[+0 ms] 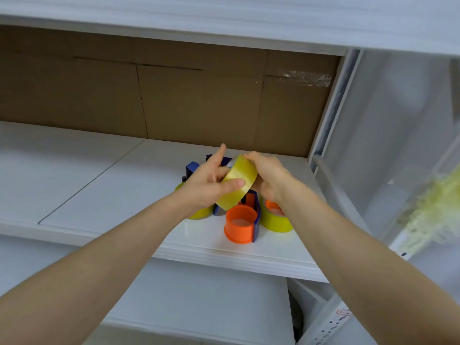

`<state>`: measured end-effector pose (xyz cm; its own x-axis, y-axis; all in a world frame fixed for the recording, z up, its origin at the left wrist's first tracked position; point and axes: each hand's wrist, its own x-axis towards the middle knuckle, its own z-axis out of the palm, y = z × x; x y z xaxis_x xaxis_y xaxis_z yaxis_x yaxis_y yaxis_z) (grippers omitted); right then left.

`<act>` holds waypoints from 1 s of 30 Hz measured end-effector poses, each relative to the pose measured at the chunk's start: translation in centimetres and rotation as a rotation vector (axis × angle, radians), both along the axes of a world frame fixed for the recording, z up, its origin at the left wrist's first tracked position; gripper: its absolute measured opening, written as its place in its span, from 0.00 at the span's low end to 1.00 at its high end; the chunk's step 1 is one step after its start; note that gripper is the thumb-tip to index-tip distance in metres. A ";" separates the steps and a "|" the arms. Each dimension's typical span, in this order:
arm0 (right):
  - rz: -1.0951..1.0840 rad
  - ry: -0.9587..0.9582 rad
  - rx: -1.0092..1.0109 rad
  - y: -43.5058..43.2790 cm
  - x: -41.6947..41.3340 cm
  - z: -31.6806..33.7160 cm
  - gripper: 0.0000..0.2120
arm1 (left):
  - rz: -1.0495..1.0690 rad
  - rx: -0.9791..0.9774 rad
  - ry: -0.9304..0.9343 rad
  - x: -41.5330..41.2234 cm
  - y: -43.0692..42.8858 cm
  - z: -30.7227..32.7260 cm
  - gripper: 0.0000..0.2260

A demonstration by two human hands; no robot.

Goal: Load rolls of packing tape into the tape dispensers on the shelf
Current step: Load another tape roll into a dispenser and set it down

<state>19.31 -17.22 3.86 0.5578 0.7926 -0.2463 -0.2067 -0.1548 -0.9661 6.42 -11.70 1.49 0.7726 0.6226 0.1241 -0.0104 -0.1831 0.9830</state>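
Both of my hands hold one yellow-tinted roll of packing tape [239, 179] tilted in the air above the white shelf [124, 185]. My left hand [207, 181] grips its near side with the thumb across the tape face. My right hand [267, 174] covers its far right edge. Below them stands a tape dispenser with an orange core and blue frame [241, 224]. A loaded dispenser with yellow tape [275, 217] sits to its right. Another yellow roll [199, 213] peeks out under my left wrist. Blue dispenser parts [192, 168] show behind my left hand.
Brown cardboard [174, 95] lines the back of the shelf. A white upright post [331, 103] bounds the shelf on the right. An upper shelf [224, 26] hangs overhead. A lower shelf [199, 295] lies beneath. Pale yellow packing material [433, 215] lies at the right.
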 end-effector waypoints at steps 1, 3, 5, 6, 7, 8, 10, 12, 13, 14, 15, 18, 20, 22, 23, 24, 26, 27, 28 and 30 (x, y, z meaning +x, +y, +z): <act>0.000 -0.002 -0.035 0.0 0.1 -0.1 0.13 | 0.007 0.019 -0.001 0.1 0.0 -0.3 0.41; 0.045 0.006 -0.104 -0.3 0.3 -0.2 0.17 | 0.007 0.059 -0.007 0.3 0.3 -1.1 0.41; 0.090 0.040 -0.093 -0.8 0.4 -0.5 0.21 | -0.005 0.102 0.006 0.5 0.4 -1.5 0.43; 0.073 0.074 -0.026 -0.8 0.6 -0.6 0.22 | -0.005 0.140 0.013 0.7 0.3 -1.6 0.45; 0.044 0.103 0.048 -0.8 0.8 -0.6 0.21 | 0.019 0.187 -0.003 0.9 0.0 -1.5 0.45; -0.001 0.086 0.113 -0.9 1.0 -0.6 0.19 | 0.089 0.237 -0.042 1.2 0.0 -1.5 0.44; -0.101 -0.205 0.125 -1.3 1.9 -0.3 0.17 | 0.254 0.280 -0.066 1.2 -0.2 -1.8 0.39; -0.153 -0.596 0.044 -2.1 2.9 -0.2 0.21 | 0.239 0.317 0.122 1.1 0.1 -3.2 0.41; -0.160 -0.739 0.009 -2.6 3.0 -0.1 0.22 | 0.174 0.352 0.295 1.2 0.3 -4.3 0.44; -0.149 -0.854 -0.028 -3.2 2.9 -0.2 0.22 | 0.118 0.392 0.454 1.5 0.5 -5.7 0.46; -0.115 -0.953 -0.070 -3.5 2.8 -0.6 0.22 | 0.082 0.445 0.568 1.8 0.5 -6.9 0.49; 0.064 -0.906 -0.029 -4.2 1.2 -1.5 0.20 | 0.107 0.587 0.616 3.6 0.1 -9.0 0.48; 0.107 -0.628 0.070 -4.2 0.7 -2.1 0.15 | 0.142 0.606 0.570 4.1 -0.1 -9.3 0.47; 0.086 -0.326 0.133 -4.2 0.3 -2.6 0.11 | 0.154 0.527 0.490 4.1 -0.3 -10.0 0.49; 0.067 -0.192 0.159 -4.1 0.2 -3.0 0.11 | 0.157 0.476 0.432 3.8 -0.5 -10.1 0.48; 0.049 -0.110 0.169 -4.0 0.3 -3.4 0.12 | 0.157 0.424 0.377 3.6 -0.5 -10.1 0.47; 0.009 -0.115 0.124 -3.9 0.7 -4.2 0.14 | 0.162 0.360 0.324 2.8 -0.4 -9.7 0.45; -0.003 -0.159 0.088 -4.1 0.9 -4.5 0.15 | 0.166 0.344 0.323 2.4 -0.1 -9.6 0.44; -0.004 -0.207 0.054 -4.3 1.3 -4.7 0.16 | 0.163 0.340 0.317 2.0 0.2 -9.7 0.42; 0.030 -0.280 -0.003 -4.7 2.0 -4.6 0.18 | 0.145 0.337 0.312 1.0 0.4 -9.6 0.39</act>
